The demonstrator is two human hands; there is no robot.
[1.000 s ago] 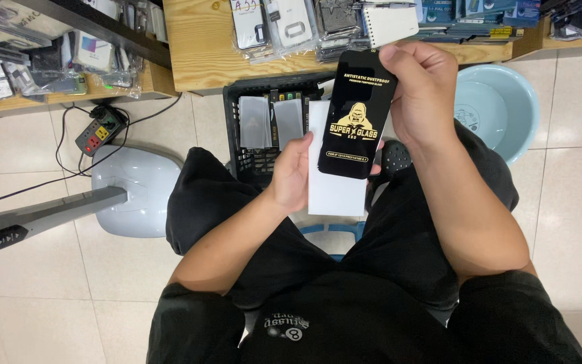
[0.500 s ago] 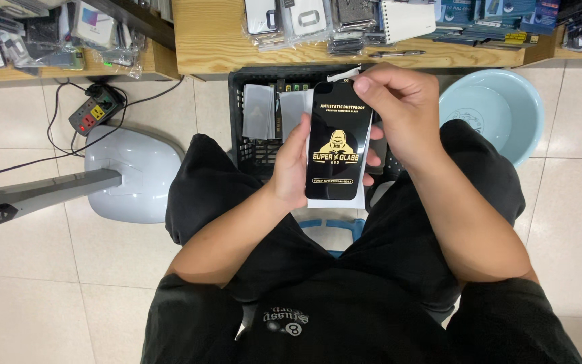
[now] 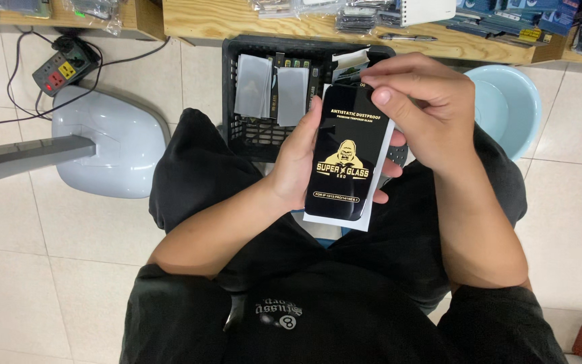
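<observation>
The left hand (image 3: pixel 301 158) is curled around the side of a black screen-protector sheet (image 3: pixel 346 162), held flat over the lap with a white backing card (image 3: pixel 365 217) behind it. The right hand (image 3: pixel 422 111) pinches the sheet's top edge between thumb and fingers. Just beyond sits a black plastic crate (image 3: pixel 244 135) of sleeves, with a pale blue basin (image 3: pixel 513 108) to its right.

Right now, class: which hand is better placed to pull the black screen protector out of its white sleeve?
Right. The right hand pinches the black screen protector at its top edge, while the left hand cradles the white sleeve from behind.
</observation>
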